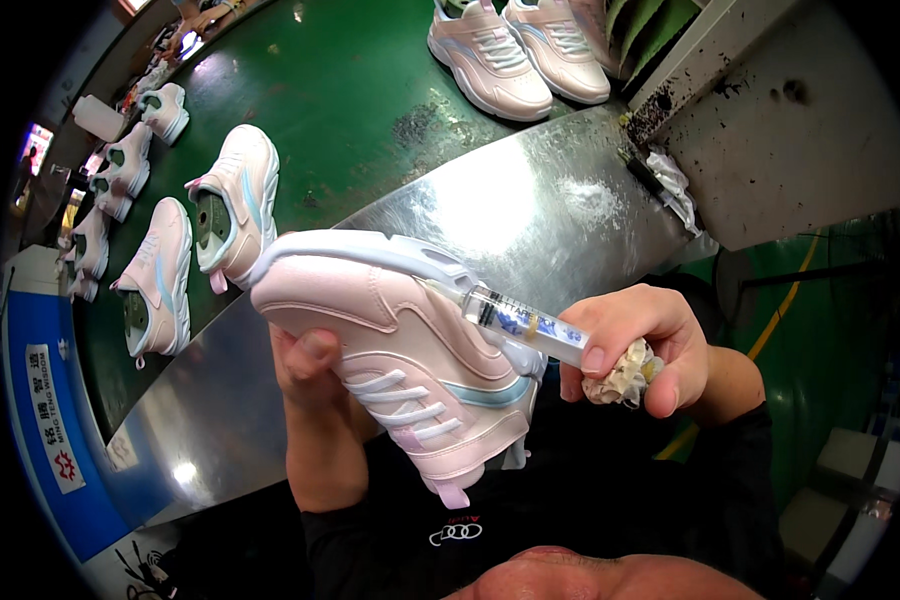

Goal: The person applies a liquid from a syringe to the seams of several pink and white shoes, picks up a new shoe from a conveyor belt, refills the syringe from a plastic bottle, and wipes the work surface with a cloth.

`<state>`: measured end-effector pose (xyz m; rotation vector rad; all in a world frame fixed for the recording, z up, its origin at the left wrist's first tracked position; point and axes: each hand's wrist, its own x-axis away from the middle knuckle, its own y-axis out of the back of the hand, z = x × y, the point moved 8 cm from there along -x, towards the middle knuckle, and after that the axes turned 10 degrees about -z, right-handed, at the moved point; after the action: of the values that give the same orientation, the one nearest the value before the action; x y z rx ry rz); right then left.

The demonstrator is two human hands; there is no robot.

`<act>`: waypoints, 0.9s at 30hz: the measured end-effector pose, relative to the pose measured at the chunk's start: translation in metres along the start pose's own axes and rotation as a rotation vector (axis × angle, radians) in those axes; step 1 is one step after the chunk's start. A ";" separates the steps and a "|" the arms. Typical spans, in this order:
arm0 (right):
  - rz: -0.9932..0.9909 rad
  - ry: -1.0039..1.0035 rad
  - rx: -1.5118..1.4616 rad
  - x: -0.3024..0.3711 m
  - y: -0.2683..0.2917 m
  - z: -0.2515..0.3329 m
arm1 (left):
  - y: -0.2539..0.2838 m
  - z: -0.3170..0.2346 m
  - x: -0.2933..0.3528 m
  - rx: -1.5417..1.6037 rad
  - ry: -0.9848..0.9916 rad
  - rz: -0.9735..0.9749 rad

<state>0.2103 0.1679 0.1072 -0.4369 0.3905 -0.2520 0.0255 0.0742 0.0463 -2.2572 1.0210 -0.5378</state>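
Note:
My left hand point(310, 390) grips a pale pink sneaker point(390, 350) with a white sole and a light blue side stripe, held on its side above the metal ledge. In my right hand point(650, 345) is a clear syringe point(520, 322), together with a crumpled whitish rag point(620, 378) tucked under the fingers. The syringe's needle end touches the sneaker where the white sole meets the upper.
A green conveyor belt point(350, 110) carries several more pink sneakers point(235, 200) along its left side and a pair of sneakers point(515, 55) at the top. A shiny metal ledge point(530, 210) borders it. A stained grey box point(790, 130) stands at the right.

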 end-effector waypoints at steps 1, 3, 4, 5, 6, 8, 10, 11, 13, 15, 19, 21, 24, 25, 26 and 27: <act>-0.009 -0.003 -0.013 0.001 0.000 -0.002 | -0.003 -0.001 0.002 -0.003 0.009 -0.005; -0.028 -0.008 -0.029 0.003 0.002 -0.003 | -0.001 -0.004 0.003 -0.002 -0.011 -0.095; -0.025 -0.008 -0.014 0.003 0.004 -0.003 | 0.003 -0.006 0.000 -0.062 -0.035 -0.078; -0.022 -0.008 0.001 0.004 0.005 -0.004 | 0.006 -0.006 -0.002 -0.065 -0.025 -0.081; -0.031 -0.011 -0.001 0.007 0.006 -0.005 | 0.011 -0.006 -0.003 -0.076 -0.042 -0.104; -0.047 -0.042 -0.001 0.011 0.010 -0.009 | 0.020 -0.007 -0.006 -0.133 -0.063 -0.105; -0.056 -0.060 -0.007 0.015 0.012 -0.011 | 0.024 -0.007 -0.011 -0.133 -0.060 -0.094; -0.059 -0.076 -0.011 0.017 0.012 -0.013 | 0.026 -0.007 -0.013 -0.130 -0.065 -0.081; -0.068 -0.084 -0.018 0.018 0.012 -0.014 | 0.032 -0.009 -0.013 -0.121 -0.053 -0.066; -0.079 -0.093 -0.021 0.020 0.013 -0.016 | 0.040 -0.008 -0.016 -0.139 -0.063 -0.067; -0.081 -0.102 -0.004 0.023 0.013 -0.019 | 0.056 -0.012 -0.020 -0.167 -0.101 -0.063; -0.076 -0.107 0.008 0.025 0.013 -0.020 | 0.062 -0.015 -0.022 -0.184 -0.118 -0.064; -0.060 -0.098 0.046 0.028 0.012 -0.020 | 0.071 -0.019 -0.025 -0.197 -0.134 -0.064; -0.059 -0.099 0.067 0.030 0.013 -0.021 | 0.074 -0.020 -0.026 -0.198 -0.138 -0.063; -0.058 -0.100 0.088 0.031 0.013 -0.022 | 0.075 -0.020 -0.027 -0.204 -0.141 -0.063; -0.061 -0.103 0.085 0.032 0.014 -0.023 | 0.076 -0.021 -0.027 -0.202 -0.139 -0.061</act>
<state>0.2314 0.1612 0.0717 -0.3773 0.2654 -0.3032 -0.0441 0.0477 0.0080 -2.4717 0.9762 -0.3087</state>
